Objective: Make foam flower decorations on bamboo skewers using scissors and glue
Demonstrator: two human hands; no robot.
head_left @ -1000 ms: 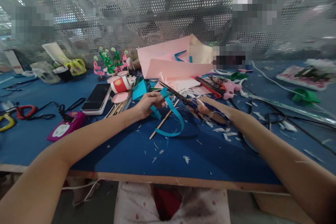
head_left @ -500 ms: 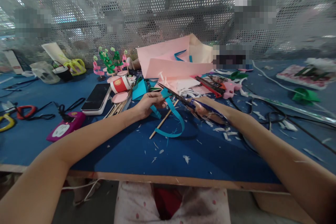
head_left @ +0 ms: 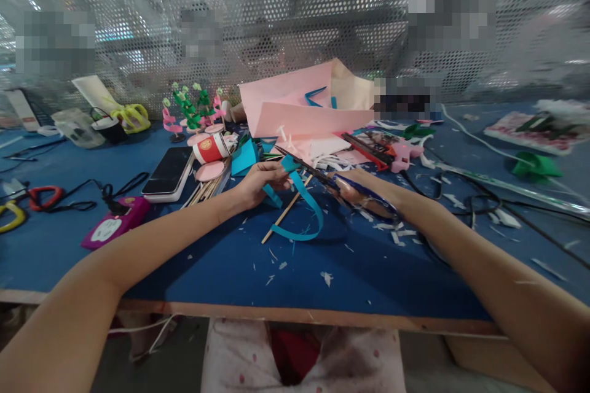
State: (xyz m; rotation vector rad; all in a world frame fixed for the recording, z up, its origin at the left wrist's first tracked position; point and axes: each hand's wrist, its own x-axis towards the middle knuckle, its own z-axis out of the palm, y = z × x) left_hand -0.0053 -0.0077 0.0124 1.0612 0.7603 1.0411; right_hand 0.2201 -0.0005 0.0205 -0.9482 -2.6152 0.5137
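Note:
Pinched in my left hand (head_left: 262,183) is a blue paper strip (head_left: 318,212), which curls down in a loop toward the table. My right hand (head_left: 353,187) is closed round the dark blue handles of a pair of scissors (head_left: 380,201). The scissor blades point up and left, right by the strip's upper end at my left fingertips. Whether the blades touch the paper I cannot tell. Under the loop, a thin wooden stick (head_left: 281,223) slants across the blue table, with the strip's lower end lying over it.
Behind my hands stands folded pink paper (head_left: 308,120). A pink glue gun (head_left: 405,156) lies to the right among cables and paper scraps. Leftward are a red paper cup (head_left: 209,148), a phone-like device (head_left: 168,173), a purple power adapter (head_left: 115,221) and small paper plants (head_left: 188,112).
Hardly anything differs. The scissor handles in my right hand have shifted very slightly left and up; my left hand and the blue strip stay in place.

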